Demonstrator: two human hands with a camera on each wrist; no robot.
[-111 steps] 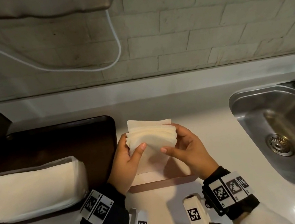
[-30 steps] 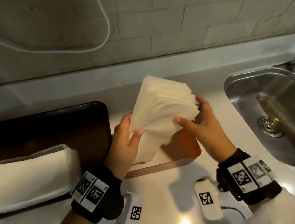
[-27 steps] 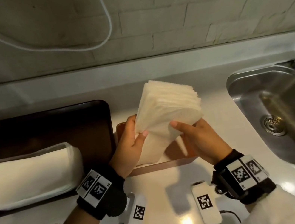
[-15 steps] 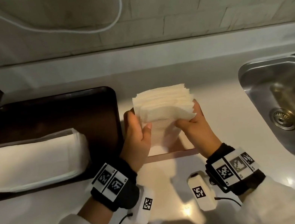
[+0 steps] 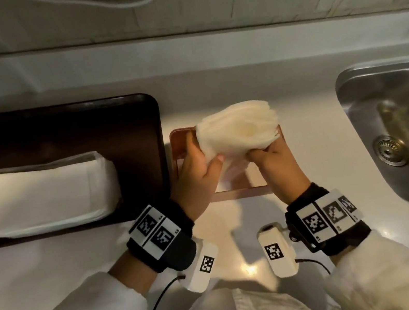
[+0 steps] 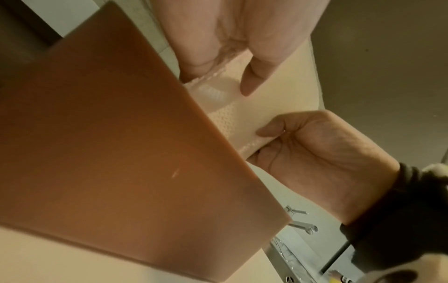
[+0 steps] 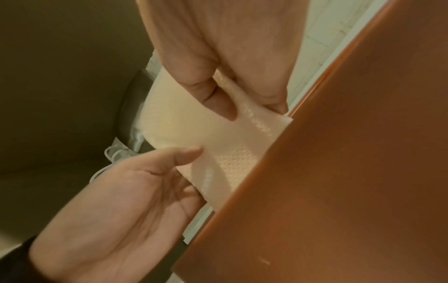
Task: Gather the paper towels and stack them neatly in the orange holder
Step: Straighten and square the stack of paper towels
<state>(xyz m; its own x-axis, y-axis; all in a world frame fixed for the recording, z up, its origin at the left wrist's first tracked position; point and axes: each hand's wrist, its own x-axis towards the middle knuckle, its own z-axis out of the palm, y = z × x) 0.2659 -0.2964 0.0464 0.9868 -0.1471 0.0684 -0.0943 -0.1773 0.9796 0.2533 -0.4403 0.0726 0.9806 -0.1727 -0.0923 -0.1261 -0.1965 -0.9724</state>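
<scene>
Since half a second earlier, the bundle of paper towels (image 5: 237,128) had sunk lower and bowed, its upper edges no longer squared but fanned and curved over the orange holder (image 5: 179,143). The left hand (image 5: 197,172) gripped the bundle's left side, thumb laid across the near face and fingers wrapped behind it. The right hand (image 5: 277,161) pinched the right lower corner, thumb in front and fingers behind. From the left wrist view, both thumbs pressed on the embossed near sheet just above the holder's near wall, and the bundle's lower edge dipped behind that wall; whether it touched the holder's floor could not be told. The holder stood on the pale counter (image 5: 53,263), just beside the right edge of a dark tray (image 5: 70,129). On that tray, well apart from the hands, lay a second flat stack of towels (image 5: 41,197) in a clear wrapper. A steel sink (image 5: 407,135) sat at the right of the counter, and a white cable (image 5: 116,2) looped along the tiled wall behind.
</scene>
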